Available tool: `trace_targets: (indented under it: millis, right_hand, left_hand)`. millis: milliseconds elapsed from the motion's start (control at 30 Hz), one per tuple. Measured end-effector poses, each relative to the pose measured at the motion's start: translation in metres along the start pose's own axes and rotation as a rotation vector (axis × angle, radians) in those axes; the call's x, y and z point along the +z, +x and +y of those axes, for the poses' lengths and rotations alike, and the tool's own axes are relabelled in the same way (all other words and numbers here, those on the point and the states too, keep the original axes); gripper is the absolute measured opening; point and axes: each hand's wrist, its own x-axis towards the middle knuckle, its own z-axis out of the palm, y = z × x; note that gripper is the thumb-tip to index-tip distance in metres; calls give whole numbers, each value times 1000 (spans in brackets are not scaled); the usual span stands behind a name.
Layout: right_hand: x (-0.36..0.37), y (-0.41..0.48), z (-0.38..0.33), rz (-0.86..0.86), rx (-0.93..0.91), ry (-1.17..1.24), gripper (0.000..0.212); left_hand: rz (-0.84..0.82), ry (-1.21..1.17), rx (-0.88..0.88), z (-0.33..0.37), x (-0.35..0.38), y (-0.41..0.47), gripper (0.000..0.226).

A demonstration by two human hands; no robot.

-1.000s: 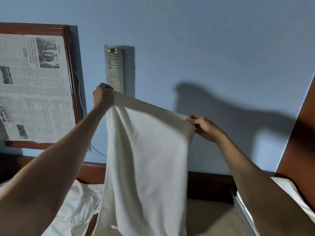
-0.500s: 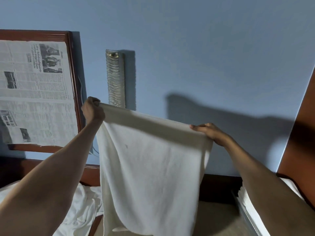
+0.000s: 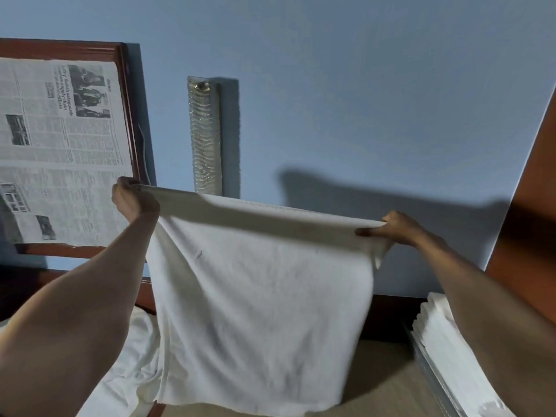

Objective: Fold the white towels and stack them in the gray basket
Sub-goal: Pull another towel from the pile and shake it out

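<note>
Loose towels (image 3: pixel 129 359): lying crumpled at your lower left, under your left forearm, waiting to be folded.
Gray basket (image 3: pixel 433 383): sitting at your lower right; only a strip of gray rim is showing, partly hidden by your right forearm.
Folded stack (image 3: pixel 442 341): white towels are resting in neat layers inside that basket.
Towel in hand (image 3: pixel 261 284): you are holding one white towel up in front of you, spread wide and hanging flat, its lower edge dangling just above the tan surface (image 3: pixel 379 383).
Left hand (image 3: pixel 132 200): fingers are curling into a fist around the towel's top left corner.
Right hand (image 3: pixel 397 228): thumb and fingers are pinching the top edge near the right corner, with a small flap drooping past the grip.
Top edge: sloping down from left to right, so your hands are not level.
Behind: a framed newspaper (image 3: pixel 60 145) and a narrow wall light (image 3: pixel 204 136) are hanging on the blue wall.
Risk, uneven fold: bringing the corners together while the edge is sloping would likely give a crooked fold.
Risk, slipping: the right pinch looks lighter, and that loose flap could pull free.
Risk, dragging: lowering your hands could bunch the hem on the surface.
</note>
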Motion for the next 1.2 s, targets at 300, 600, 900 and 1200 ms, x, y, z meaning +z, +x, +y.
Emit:
trace_targets:
  millis: [300,600,900,1200]
  right_hand:
    - [10,-19,5,34,-28,-549,73]
    - [-11,-10,2,162,210,-586,70]
    - [-25,-12,3,365,197,-484,45]
    - [-49,-47,57,556,97,-332,19]
  left_hand:
    - [7,-146,-206,8,-16,-1,50]
    - [-255,88,234,6,-30,5,38]
    - [-124,266,125,20,-43,-26,40]
    - [-123,258,59,46,-52,-79,42]
